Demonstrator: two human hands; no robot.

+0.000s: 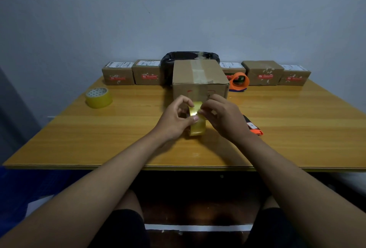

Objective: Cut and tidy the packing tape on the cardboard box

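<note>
A cardboard box [200,78] stands in the middle of the wooden table [99,138], with clear packing tape running over its top and down its front. In front of it I hold a roll of yellowish packing tape [197,127] upright just above the table. My left hand [174,121] grips the roll from the left, thumb on its rim. My right hand [223,117] pinches the tape's loose end at the top of the roll. An orange and black cutter [254,127] lies on the table, partly hidden behind my right wrist.
A second yellow tape roll [98,97] lies at the left. An orange tape dispenser [238,81] sits right of the box. Several small labelled cartons [146,72] line the back edge, with a black bag-lined bin [188,57] behind the box.
</note>
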